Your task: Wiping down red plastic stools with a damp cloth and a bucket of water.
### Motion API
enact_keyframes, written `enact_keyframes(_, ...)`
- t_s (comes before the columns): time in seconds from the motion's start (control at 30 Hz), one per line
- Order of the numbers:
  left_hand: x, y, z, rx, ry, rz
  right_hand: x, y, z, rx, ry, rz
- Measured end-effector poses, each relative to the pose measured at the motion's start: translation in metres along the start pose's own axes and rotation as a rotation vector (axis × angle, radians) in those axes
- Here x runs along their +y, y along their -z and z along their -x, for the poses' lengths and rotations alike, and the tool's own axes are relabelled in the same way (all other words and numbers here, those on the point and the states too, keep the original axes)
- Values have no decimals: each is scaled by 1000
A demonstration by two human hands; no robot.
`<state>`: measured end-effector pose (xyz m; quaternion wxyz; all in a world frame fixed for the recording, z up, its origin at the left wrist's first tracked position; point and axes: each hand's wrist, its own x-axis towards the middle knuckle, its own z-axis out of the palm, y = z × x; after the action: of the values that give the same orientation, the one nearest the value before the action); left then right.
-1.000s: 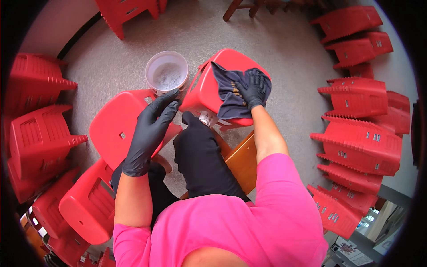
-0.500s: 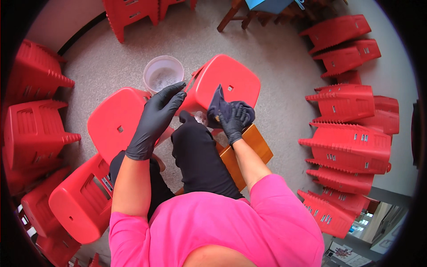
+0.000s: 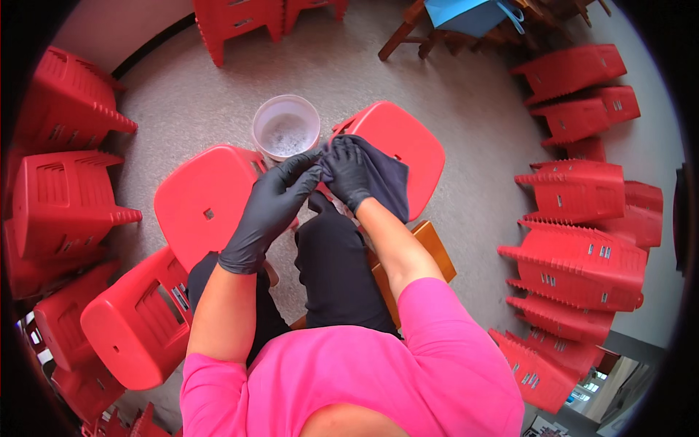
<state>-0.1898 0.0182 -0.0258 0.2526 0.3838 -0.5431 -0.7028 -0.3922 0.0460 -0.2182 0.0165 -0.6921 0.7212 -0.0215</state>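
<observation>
My right hand (image 3: 349, 175), in a black glove, presses a dark grey cloth (image 3: 386, 178) against the left edge of a red plastic stool (image 3: 411, 138). The cloth is spread over the seat's near side and hangs past its edge. My left hand (image 3: 266, 211), also gloved in black, reaches across another red stool (image 3: 193, 193); its thumb and fingertips meet at the cloth's bunched left end. Just beyond the hands, a pale round tub (image 3: 258, 131) holds cloudy, sudsy water.
Stacked red stools stand along the left (image 3: 62, 197) and right (image 3: 575, 262) sides. Another red stool (image 3: 127, 328) is close at my left. A wooden stool (image 3: 435, 247) shows beside my right leg. Far off, a blue bag (image 3: 470, 14) rests on wooden furniture.
My right hand has moved left across the stool with the cloth, to my left fingertips. The cloth has gone from crumpled to spread out. My left hand has barely moved relative to the stools.
</observation>
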Motion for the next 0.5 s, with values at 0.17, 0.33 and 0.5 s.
enact_keyframes(0.17, -4, 4, -4, -19, -7, -33, 36, -8, -68, -118, 115, -135)
enact_keyframes(0.33, 3, 12, 7, 1, 45, -21, 77, 23, -108, -265, -108, 70)
enact_keyframes(0.5, 12, 9, 7, -40, 68, -21, 163, 0, -94, -16, -265, 43)
